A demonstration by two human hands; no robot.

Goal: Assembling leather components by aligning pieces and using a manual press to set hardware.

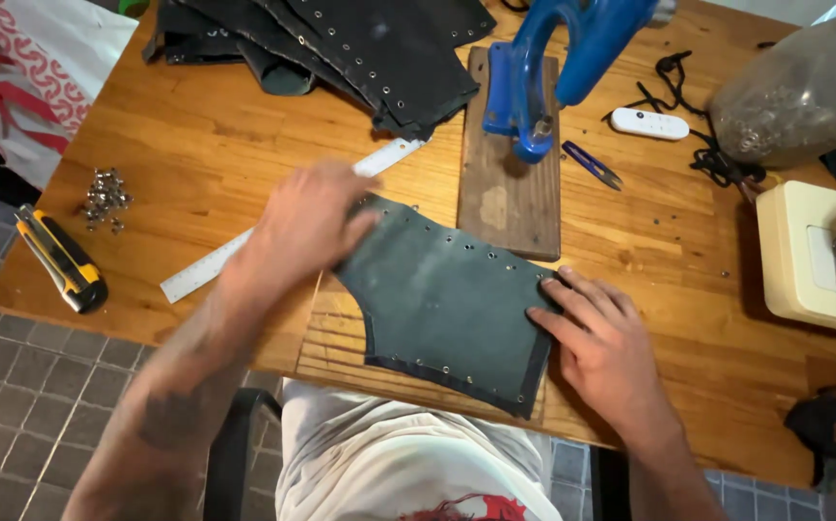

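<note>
A dark grey-green fabric panel (447, 299) with metal eyelets along its edges lies flat on a scored wooden cutting board (336, 347) at the table's near edge. My left hand (307, 227) rests fingers apart on the panel's upper left corner, blurred by motion. Flat on the panel's right edge lies my right hand (596, 338), its fingers spread. Neither hand grips anything. A steel ruler (211, 270) runs diagonally under my left hand.
A blue eyelet press (553, 72) stands on a wooden plank (510, 193) behind the panel. More black eyeleted panels (360, 43) are piled at the back. Loose eyelets (105, 198) and a yellow utility knife (61, 260) lie left. Thread snips (593, 166), a white remote (649, 123) and a cream box (809, 256) sit right.
</note>
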